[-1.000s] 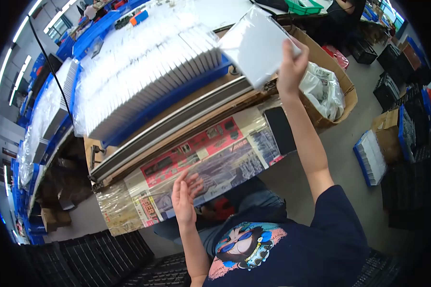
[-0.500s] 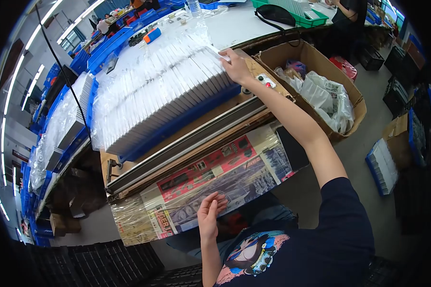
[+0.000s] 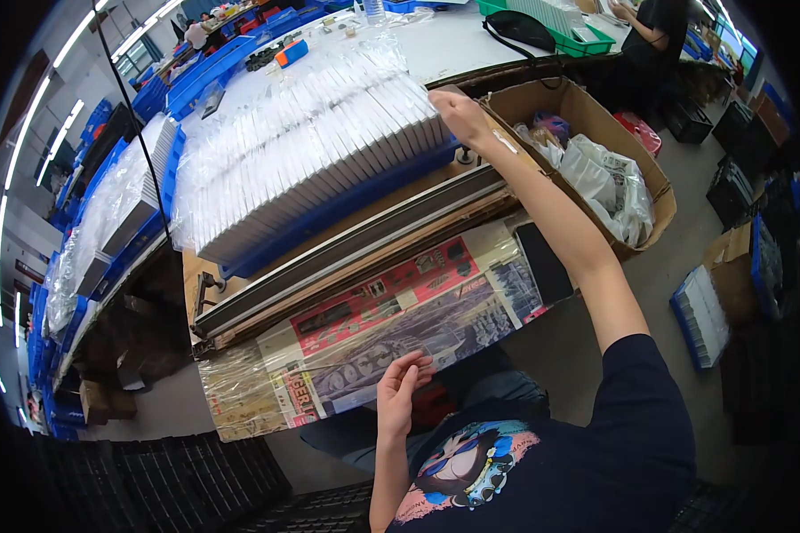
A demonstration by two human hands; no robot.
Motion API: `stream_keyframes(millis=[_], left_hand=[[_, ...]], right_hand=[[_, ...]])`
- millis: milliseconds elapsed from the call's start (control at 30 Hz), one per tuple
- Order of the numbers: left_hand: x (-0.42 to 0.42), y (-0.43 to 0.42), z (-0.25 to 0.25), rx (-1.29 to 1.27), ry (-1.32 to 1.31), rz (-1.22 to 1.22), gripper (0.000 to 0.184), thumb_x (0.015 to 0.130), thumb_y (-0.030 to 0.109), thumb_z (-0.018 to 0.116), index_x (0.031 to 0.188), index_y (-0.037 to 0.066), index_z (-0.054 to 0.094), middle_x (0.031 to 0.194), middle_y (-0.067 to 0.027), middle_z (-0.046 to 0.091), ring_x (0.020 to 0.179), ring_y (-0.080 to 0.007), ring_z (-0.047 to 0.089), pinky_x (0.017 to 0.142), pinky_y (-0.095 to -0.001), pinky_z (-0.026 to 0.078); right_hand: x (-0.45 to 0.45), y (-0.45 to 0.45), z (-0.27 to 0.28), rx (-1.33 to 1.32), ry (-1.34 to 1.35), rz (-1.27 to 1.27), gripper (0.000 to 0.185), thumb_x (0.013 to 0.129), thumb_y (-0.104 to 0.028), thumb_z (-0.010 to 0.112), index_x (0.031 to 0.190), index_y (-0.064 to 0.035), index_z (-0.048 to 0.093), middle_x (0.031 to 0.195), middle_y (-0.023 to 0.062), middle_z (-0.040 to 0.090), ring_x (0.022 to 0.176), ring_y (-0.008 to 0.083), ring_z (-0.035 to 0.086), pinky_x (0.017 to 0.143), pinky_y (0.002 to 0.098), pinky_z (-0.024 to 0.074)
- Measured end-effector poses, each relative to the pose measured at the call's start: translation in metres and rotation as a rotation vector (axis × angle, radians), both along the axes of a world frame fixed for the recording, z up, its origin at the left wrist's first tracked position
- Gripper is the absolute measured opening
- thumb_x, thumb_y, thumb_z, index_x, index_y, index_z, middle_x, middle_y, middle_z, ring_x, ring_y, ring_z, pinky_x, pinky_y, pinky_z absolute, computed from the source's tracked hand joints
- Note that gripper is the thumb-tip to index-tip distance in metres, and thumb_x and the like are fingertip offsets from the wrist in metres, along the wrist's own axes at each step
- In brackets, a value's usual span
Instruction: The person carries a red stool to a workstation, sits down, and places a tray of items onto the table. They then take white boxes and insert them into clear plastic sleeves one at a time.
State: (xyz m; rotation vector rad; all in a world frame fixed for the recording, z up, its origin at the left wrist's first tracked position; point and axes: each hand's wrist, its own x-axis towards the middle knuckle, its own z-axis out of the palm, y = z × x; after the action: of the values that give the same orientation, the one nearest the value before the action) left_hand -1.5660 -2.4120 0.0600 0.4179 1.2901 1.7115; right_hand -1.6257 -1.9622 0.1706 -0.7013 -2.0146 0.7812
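Observation:
My right hand (image 3: 462,117) is at the right end of a long row of flat white packs in clear plastic (image 3: 320,151), its fingers curled closed. Whatever may be between those fingers is hidden from me. The packs stand on edge in a blue tray (image 3: 347,200). Low over the near edge of a printed, plastic-covered board (image 3: 391,329), my left hand (image 3: 404,388) hovers with loosely bent fingers, thumb apart, holding nothing. Between the tray and the board runs a long metal bar (image 3: 356,247), part of a bench sealer-like device.
At the right stands an open cardboard box (image 3: 658,209) with plastic bags inside. A second blue tray of white packs (image 3: 129,209) lies at the left. A black pouch (image 3: 517,28) and a green basket (image 3: 587,44) sit farther back, near another person (image 3: 653,44).
My right hand's fingers were at the top of the end pack; now they are curled at the row's right end. My left hand stays low, its fingers slightly straighter. The view has shifted a little.

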Motion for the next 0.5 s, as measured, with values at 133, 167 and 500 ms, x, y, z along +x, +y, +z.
stream_keyframes(millis=[133, 167, 500], left_hand=[[0.001, -0.007, 0.002, -0.023, 0.001, 0.011, 0.027, 0.096, 0.010, 0.049, 0.120, 0.000, 0.054, 0.109, -0.0114, 0.063, 0.097, -0.0163, 0.062, 0.083, -0.0266, 0.048], [0.002, -0.008, 0.005, -0.022, 0.006, 0.017, 0.027, 0.095, 0.009, 0.049, 0.120, 0.000, 0.054, 0.109, -0.0114, 0.064, 0.096, -0.0162, 0.062, 0.083, -0.0265, 0.048], [-0.012, -0.016, 0.021, 0.017, 0.078, 0.105, 0.023, 0.095, 0.008, 0.048, 0.115, -0.001, 0.056, 0.106, -0.0113, 0.064, 0.095, -0.0169, 0.063, 0.085, -0.0279, 0.048]], right_hand=[[0.000, -0.010, -0.004, 0.310, -0.073, -0.089, 0.030, 0.086, -0.030, 0.055, 0.105, -0.0111, 0.069, 0.114, 0.0136, 0.063, 0.101, 0.0330, 0.059, 0.087, 0.0385, 0.0465], [-0.003, -0.012, -0.005, 0.413, -0.076, -0.133, 0.029, 0.086, -0.029, 0.056, 0.105, -0.0111, 0.069, 0.114, 0.0136, 0.063, 0.101, 0.0323, 0.060, 0.087, 0.0388, 0.0465], [-0.004, -0.056, 0.057, 0.430, 0.629, -0.203, 0.024, 0.094, -0.020, 0.053, 0.087, -0.0030, 0.067, 0.081, 0.0125, 0.068, 0.067, 0.0233, 0.066, 0.059, 0.0317, 0.0491]])
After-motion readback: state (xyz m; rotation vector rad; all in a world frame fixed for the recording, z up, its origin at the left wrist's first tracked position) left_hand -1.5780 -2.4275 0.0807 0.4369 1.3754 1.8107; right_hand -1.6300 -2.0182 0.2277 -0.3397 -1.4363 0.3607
